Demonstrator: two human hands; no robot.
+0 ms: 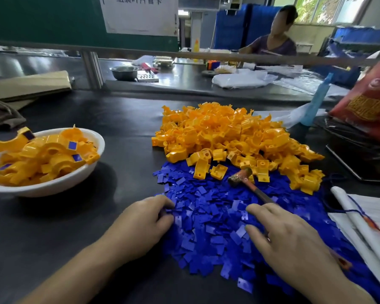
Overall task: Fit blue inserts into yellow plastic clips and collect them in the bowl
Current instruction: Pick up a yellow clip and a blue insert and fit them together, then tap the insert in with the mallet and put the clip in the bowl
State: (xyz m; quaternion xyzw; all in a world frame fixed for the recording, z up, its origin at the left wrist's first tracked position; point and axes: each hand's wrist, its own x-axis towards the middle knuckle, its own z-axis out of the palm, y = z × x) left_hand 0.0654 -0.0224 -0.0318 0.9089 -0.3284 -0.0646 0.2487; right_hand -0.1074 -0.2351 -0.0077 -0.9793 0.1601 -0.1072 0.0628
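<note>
The left hand [145,218] bends its fingers into the left edge of the flat blue inserts [206,227]; whether it pinches one, I cannot tell. The right hand [287,235] lies spread on them, over the handle of a hammer [239,178]. Behind are heaped yellow clips [228,132]. The white bowl [53,187] of fitted clips stands to the left, with dark table [123,183] between.

I count one white bowl [53,187], one small hammer [239,178], one heap of yellow clips [228,132] and one spread of blue inserts [206,227], each too many to number singly, plus two hands: left hand [140,220] and right hand [290,240].
</note>
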